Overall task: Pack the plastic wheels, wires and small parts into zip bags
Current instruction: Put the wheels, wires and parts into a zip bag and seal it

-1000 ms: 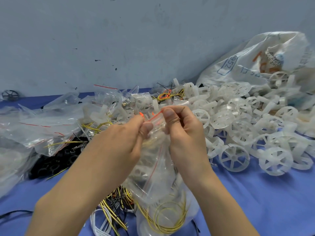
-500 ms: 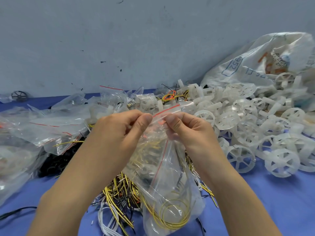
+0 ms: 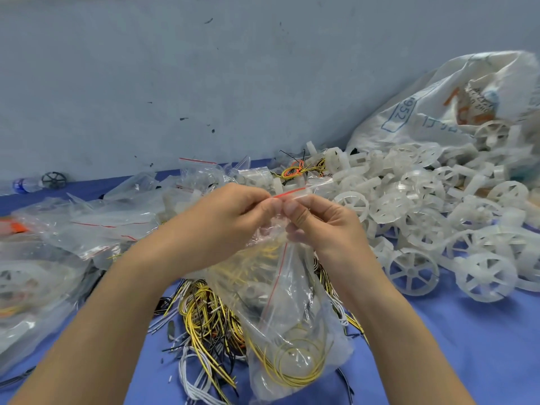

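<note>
Closing of a filled zip bag [image 3: 292,317], seen from the head camera. The left hand [image 3: 230,217] and right hand [image 3: 324,226] meet at the bag's mouth, thumb tips almost touching. The fingers [image 3: 295,213] of each hand are curled and pinch the clear film just below the red zip strip [image 3: 292,192]. The bag hangs down and toward the viewer from this pinch. A yellow wire coil [image 3: 295,366] sits in its lower end, which lies over the loose wires [image 3: 201,311] on the blue surface [image 3: 438,346]. Whether white parts are also inside cannot be told through the creased film. The strip's long axis runs nearly level, rising slightly from the left hand's fingertips to a free end that juts beyond the right hand. The right hand is therefore nearer the unpinched stretch, and the seal is probably best pressed outward along that axis while the left hand anchors the other end. Whether any part of the strip is already pressed shut cannot be told. The white plastic wheels [image 3: 409,200] are heaped just right of the hands, spilling from a printed woven sack [image 3: 438,112]. Other zip bags [image 3: 87,223] lie to the left.
</note>
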Demonstrator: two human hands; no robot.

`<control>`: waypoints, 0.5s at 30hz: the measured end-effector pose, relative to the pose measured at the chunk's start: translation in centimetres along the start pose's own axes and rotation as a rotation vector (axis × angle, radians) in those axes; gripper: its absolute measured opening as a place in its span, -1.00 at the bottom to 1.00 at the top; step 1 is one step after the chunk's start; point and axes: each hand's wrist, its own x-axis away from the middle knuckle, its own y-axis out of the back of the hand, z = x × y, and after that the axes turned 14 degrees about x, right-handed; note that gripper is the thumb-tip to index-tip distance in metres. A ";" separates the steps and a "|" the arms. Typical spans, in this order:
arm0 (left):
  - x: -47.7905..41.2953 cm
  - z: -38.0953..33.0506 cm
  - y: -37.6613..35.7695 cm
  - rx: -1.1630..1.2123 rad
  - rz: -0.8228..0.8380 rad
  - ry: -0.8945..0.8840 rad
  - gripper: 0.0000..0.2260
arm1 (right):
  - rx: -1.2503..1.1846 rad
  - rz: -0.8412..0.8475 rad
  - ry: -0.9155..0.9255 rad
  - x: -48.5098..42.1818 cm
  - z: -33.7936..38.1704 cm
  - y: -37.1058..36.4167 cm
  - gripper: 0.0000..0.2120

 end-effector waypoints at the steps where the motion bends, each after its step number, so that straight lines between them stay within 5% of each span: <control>1: -0.4 -0.1 0.0 -0.043 0.027 -0.003 -0.73 | -0.024 -0.010 -0.006 0.0 0.0 0.1 -0.80; 8: -1.3 -0.8 0.0 -0.248 0.185 0.028 -0.74 | -0.030 -0.082 -0.026 -0.3 -0.3 -1.0 -0.87; 15: 0.1 0.3 -0.3 -0.223 0.117 -0.031 -0.76 | -0.021 -0.252 -0.004 -0.4 0.0 -1.2 -0.91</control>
